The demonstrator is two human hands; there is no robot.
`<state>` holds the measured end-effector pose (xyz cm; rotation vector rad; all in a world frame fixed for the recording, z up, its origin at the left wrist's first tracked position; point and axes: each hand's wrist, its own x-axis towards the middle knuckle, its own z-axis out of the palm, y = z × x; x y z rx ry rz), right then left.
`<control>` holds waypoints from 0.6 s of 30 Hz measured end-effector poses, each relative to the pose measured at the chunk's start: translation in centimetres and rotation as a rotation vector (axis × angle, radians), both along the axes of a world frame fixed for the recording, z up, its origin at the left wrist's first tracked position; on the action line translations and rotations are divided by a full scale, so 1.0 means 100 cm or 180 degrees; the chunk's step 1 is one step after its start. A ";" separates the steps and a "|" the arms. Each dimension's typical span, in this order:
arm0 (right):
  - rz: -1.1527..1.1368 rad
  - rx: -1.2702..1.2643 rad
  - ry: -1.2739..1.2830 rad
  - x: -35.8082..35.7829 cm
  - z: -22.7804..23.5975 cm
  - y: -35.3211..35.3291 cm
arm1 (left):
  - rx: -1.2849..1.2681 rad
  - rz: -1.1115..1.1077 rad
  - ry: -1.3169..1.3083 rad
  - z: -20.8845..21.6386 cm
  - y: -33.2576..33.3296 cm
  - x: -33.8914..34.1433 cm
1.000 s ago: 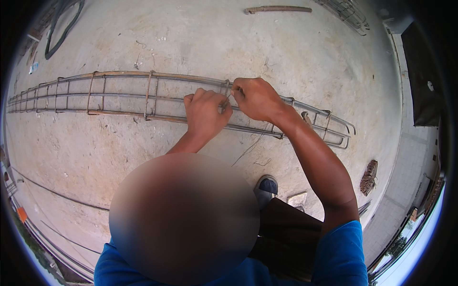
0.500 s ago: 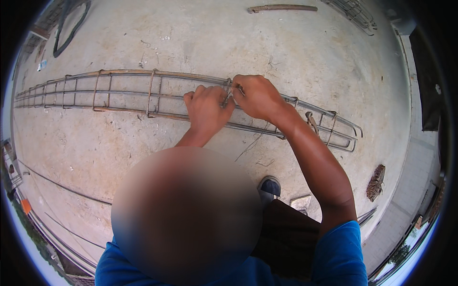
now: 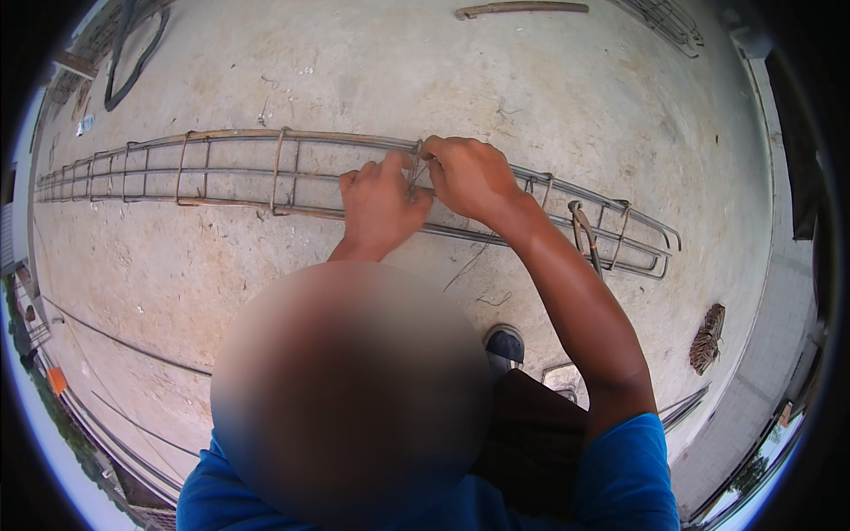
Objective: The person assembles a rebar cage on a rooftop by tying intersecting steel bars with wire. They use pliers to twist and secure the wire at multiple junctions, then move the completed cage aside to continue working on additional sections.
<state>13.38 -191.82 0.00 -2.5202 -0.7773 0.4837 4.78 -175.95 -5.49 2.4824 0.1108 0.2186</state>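
Observation:
A long rebar cage [image 3: 232, 170] of thin steel bars and stirrups lies across the concrete floor. At one of its stirrups my left hand [image 3: 382, 208] is closed, thumb and finger pinching thin tie wire [image 3: 416, 170]. My right hand [image 3: 474, 177] meets it from the other side, fingers curled and pinched on the wire near the cage's far bar. The fingertips partly hide the wire and the stirrup there. Pincers [image 3: 583, 232] with reddish handles rest on the cage's right end, beside my right forearm.
Loose wire [image 3: 465, 265] lies below the cage. A bundle of wire ties [image 3: 707, 340] is on the floor at right. A rusty bar [image 3: 522, 10] and another cage [image 3: 664, 22] lie at the far side, a black hose [image 3: 133, 66] far left. My shoe [image 3: 504, 346] stands near the cage.
Both hands stay at the same stirrup, with small shifts of the fingers; my left index finger has lifted toward the far bar. The view has shifted slightly, and more of the pincers shows.

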 end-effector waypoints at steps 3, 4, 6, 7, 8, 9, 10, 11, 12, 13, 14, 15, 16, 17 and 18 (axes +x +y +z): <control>-0.0140 -0.0299 0.0289 0.001 -0.002 -0.008 | 0.0019 -0.0397 -0.0173 -0.004 0.014 -0.002; -0.0099 -0.0231 0.0178 -0.001 -0.006 -0.015 | 0.0008 -0.0605 -0.0289 -0.007 0.023 -0.002; 0.0005 -0.0086 -0.0020 -0.016 -0.017 -0.027 | 0.0004 -0.0967 -0.0399 -0.008 0.033 -0.002; 0.0005 -0.0176 -0.0058 -0.027 -0.021 -0.029 | 0.0008 -0.1132 -0.0397 -0.005 0.037 0.000; -0.0001 -0.0273 -0.0115 -0.039 -0.020 -0.029 | 0.0007 -0.1302 -0.0414 0.000 0.041 0.004; -0.0008 -0.0372 -0.0180 -0.049 -0.018 -0.030 | 0.0029 -0.1434 -0.0390 0.001 0.045 0.008; 0.0014 -0.0367 -0.0239 -0.060 -0.017 -0.030 | 0.0051 -0.1565 -0.0366 0.003 0.048 0.011; 0.0034 -0.0371 -0.0296 -0.071 -0.016 -0.028 | 0.0064 -0.1697 -0.0342 0.004 0.049 0.014; 0.0065 -0.0365 -0.0347 -0.080 -0.016 -0.024 | 0.0241 -0.1869 -0.0355 0.007 0.052 0.018; 0.0040 -0.0291 -0.0274 -0.087 -0.015 -0.019 | 0.0420 -0.2038 -0.0367 0.009 0.055 0.023; 0.0027 -0.0215 -0.0196 -0.093 -0.013 -0.013 | 0.0600 -0.2194 -0.0371 0.013 0.060 0.027; -0.0002 -0.0148 -0.0129 -0.097 -0.011 -0.007 | 0.0709 -0.2411 -0.0260 0.021 0.062 0.034; -0.0039 -0.0024 -0.0119 -0.098 -0.011 -0.001 | 0.0820 -0.2621 -0.0147 0.028 0.063 0.042; -0.0015 -0.0023 -0.0112 -0.097 -0.011 0.007 | 0.0946 -0.2827 -0.0038 0.035 0.065 0.051; 0.0018 -0.0023 -0.0106 -0.095 -0.011 0.016 | 0.0802 -0.2805 0.0161 0.039 0.068 0.060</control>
